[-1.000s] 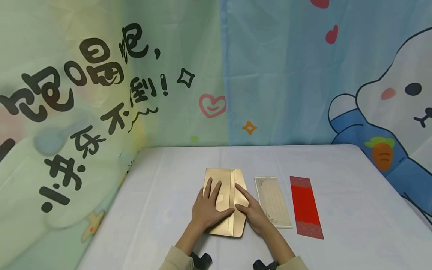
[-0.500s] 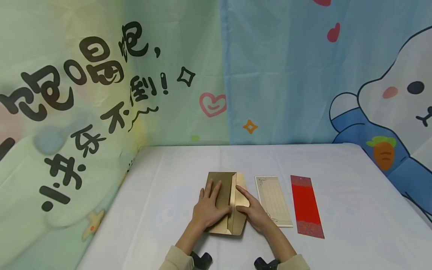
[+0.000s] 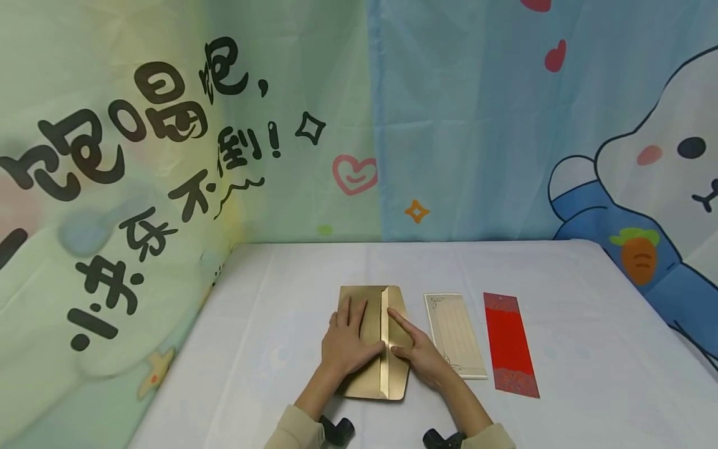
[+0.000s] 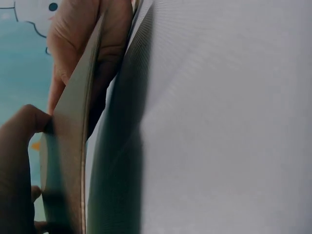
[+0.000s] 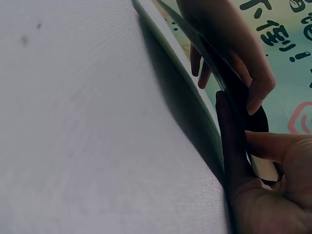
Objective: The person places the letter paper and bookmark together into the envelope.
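Observation:
In the head view a gold folded card lies near the middle of the table, with a raised, creased strip running lengthwise right of its centre. My left hand rests on its left panel, fingers spread and thumb reaching to the crease. The right panel's edge is between the thumb and fingers of my right hand, which pinches it. Seen from the left wrist, the card stands edge-on, with the right hand around its far end. The right wrist view shows the right thumb against the panel.
To the right of the card lie a cream printed card with corner ornaments and a red strip with patterned ends. A white cloth covers the table. Printed curtains hang along the back and left sides.
The gold card has shifted slightly toward the person and left, and its creased strip now looks narrower. Its left panel has lost its bright sheen. Both hands stay nearly in place on it.

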The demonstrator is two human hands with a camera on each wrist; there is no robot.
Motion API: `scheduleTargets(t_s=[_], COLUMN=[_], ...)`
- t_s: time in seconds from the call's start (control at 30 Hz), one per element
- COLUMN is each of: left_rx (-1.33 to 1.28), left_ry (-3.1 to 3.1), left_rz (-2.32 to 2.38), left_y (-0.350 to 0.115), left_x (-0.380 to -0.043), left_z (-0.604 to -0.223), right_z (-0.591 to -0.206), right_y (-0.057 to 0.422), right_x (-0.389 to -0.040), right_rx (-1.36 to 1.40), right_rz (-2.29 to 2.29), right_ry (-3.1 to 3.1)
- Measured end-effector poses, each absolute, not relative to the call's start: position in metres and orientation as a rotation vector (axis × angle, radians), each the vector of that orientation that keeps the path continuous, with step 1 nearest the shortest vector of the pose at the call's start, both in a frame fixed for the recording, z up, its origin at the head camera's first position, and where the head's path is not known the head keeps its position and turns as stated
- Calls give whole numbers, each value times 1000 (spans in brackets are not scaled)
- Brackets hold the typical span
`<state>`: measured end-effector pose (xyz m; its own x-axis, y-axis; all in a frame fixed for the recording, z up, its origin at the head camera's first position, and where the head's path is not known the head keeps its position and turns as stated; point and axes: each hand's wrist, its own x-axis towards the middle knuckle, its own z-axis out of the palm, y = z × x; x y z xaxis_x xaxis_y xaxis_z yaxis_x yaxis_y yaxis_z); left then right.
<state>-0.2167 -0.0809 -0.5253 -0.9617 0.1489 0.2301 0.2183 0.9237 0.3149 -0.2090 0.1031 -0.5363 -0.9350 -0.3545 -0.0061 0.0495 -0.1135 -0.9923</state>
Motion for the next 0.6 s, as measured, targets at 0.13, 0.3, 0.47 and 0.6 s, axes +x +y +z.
scheduleTargets(t_s=[0.13,0.3,0.47,0.6], left_rx=[-232,-187,-194,-212], left_ry=[-2864,-2854,-2816,-2792], left_rz=[-493,-485,-444,-433], left_y=[-79,-77,-76,-76], left_x=[-220,-222,-221,-220], left_z=[-525,-526,-527,-527], right_z=[-536,-536,-537,-538], right_y=[104,105,106,106], right_x=[-208,-209,-209,-209], right_rx=[-401,-454,-444,-451], right_rz=[-2103,-2088,-2093,-2111], right_ry=[1920,1937,1930,1894])
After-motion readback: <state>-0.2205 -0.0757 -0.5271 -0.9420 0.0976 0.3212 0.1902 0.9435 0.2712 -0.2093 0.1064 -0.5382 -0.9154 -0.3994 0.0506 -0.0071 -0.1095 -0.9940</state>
